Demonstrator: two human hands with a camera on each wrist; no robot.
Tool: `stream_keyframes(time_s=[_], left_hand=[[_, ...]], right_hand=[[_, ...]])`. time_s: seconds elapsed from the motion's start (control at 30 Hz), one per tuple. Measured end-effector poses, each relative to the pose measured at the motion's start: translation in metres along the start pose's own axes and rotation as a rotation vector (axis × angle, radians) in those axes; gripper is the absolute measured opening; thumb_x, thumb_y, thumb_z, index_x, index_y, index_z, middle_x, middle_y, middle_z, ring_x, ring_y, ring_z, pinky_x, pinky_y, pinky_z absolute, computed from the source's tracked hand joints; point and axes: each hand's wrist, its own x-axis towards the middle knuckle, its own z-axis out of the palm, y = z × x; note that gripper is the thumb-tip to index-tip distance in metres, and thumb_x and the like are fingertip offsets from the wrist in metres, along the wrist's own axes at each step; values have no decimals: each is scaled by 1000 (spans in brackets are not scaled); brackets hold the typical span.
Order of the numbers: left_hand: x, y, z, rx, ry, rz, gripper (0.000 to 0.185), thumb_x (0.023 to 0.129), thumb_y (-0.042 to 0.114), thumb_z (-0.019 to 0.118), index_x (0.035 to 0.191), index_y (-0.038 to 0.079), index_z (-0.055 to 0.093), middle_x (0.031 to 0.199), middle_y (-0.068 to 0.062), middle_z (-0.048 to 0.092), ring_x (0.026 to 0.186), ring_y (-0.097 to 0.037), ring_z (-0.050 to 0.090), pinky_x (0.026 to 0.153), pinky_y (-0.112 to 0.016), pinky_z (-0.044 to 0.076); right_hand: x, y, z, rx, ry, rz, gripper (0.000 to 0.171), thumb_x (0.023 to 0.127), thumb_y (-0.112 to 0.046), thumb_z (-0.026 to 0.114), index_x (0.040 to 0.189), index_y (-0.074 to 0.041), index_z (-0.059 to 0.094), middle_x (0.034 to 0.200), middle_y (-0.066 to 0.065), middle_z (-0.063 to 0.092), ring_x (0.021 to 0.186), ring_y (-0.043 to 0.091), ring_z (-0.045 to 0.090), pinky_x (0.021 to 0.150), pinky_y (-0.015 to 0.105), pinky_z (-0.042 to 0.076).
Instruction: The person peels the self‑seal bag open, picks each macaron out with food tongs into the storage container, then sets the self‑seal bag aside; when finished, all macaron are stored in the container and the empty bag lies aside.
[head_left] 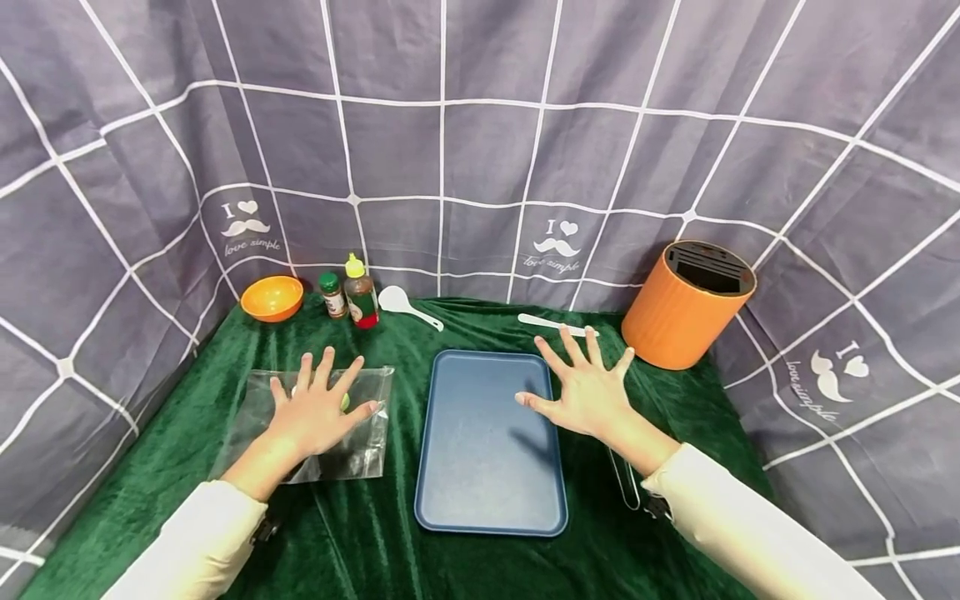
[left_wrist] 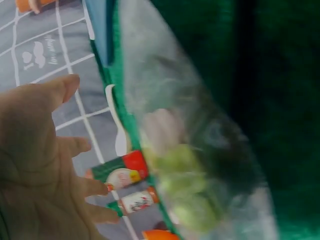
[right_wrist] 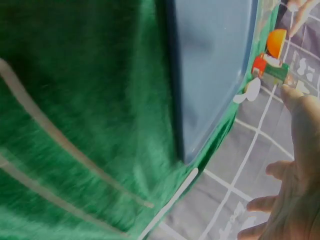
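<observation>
Hovering, released: left hand [head_left: 311, 421], fingers splayed over clear bag [head_left: 369, 457], left of blue tray [head_left: 491, 442]; right hand [head_left: 588, 398], likewise spread and released, near tray's right edge. Bag's near-left corner lost under left forearm [head_left: 262, 468]; pale and green contents [left_wrist: 182, 175] part hidden by hand, blurred in left wrist view, too hazy to name. Tongs [right_wrist: 72, 150] right of tray, part covered by right forearm [head_left: 647, 437], looped end toward near side; arms cut off in right wrist view. White utensil [head_left: 538, 321] partly behind right fingertips. Tray's long axis runs near to far, toward curtain [head_left: 480, 158].
</observation>
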Motion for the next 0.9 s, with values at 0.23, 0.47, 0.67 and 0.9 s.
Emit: stream_keyframes(time_s=[0.23, 0.47, 0.67, 0.9], left_hand=[[2, -20, 13, -1, -87, -45, 88, 108, 74, 49, 179, 28, 23, 181, -36, 5, 160, -76, 1, 112, -100, 8], [10, -40, 27, -39, -100, -27, 83, 111, 73, 43, 179, 28, 24, 183, -34, 5, 163, -72, -3, 117, -95, 9], [14, -45, 34, -53, -80, 14, 74, 114, 59, 50, 177, 27, 30, 182, -34, 6, 162, -73, -6, 120, -93, 9], [12, -45, 33, -89, -74, 42, 73, 114, 58, 52, 177, 27, 31, 182, -35, 7, 163, -71, -6, 122, -91, 8]], right_hand=[[22, -31, 7, -21, -6, -65, 102, 91, -95, 52, 175, -39, 34, 186, 8, 24, 173, 48, 13, 114, 99, 3], [45, -63, 22, 23, -25, -174, 91, 99, -86, 53, 175, -38, 35, 185, 5, 27, 173, 44, 17, 117, 97, 9], [66, -92, 40, 79, -73, -335, 78, 108, -71, 53, 175, -34, 36, 183, 5, 34, 171, 41, 26, 121, 90, 23], [92, -129, 61, 172, -113, -549, 62, 113, -44, 63, 165, -12, 54, 167, 13, 56, 152, 38, 55, 118, 66, 49]])
